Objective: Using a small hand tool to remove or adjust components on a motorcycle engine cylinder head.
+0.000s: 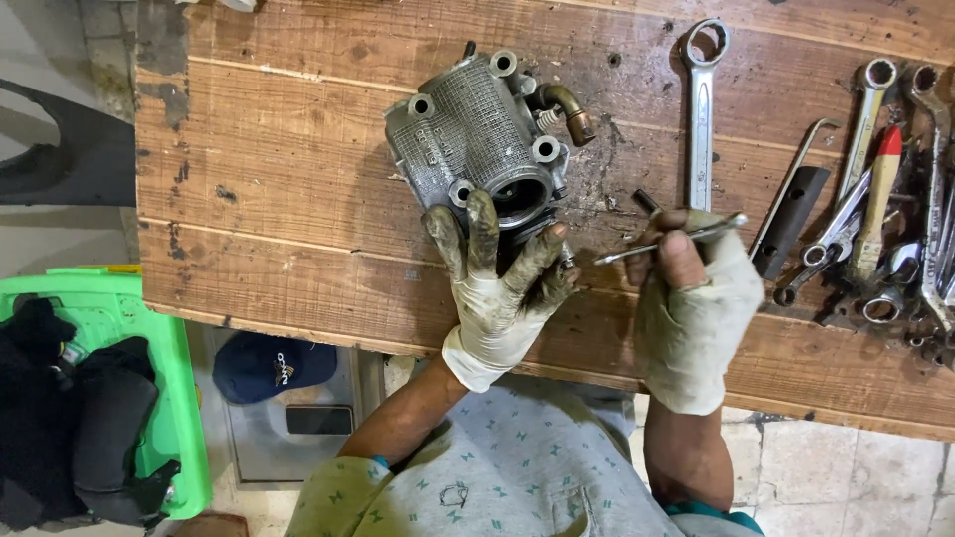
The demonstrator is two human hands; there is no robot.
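Nearest the camera sits the person's patterned grey shirt (497,467), with both bare forearms reaching up from it onto a worn wooden workbench (288,199).

From the head camera, the left hand (497,288), in a dirty white glove, lies with its fingers spread wide over the near end of an aluminium engine cylinder head (477,139), steadying it rather than closing around it. That casting rests near the middle of the bench, its round port facing the hand and a curved brass-coloured pipe fitting (567,107) sticking out at its far right.

Just right of it, the right hand (691,318), also gloved, is closed around a thin metal rod-like tool (667,242), whose tip points left toward the casting without touching it.

Beyond that hand a combination wrench (702,104) lies lengthwise on the boards. A heap of wrenches (895,249) crowds the bench's right edge. Below the bench, at left, stand a green plastic crate (149,338) and a dark blue cap (274,366).
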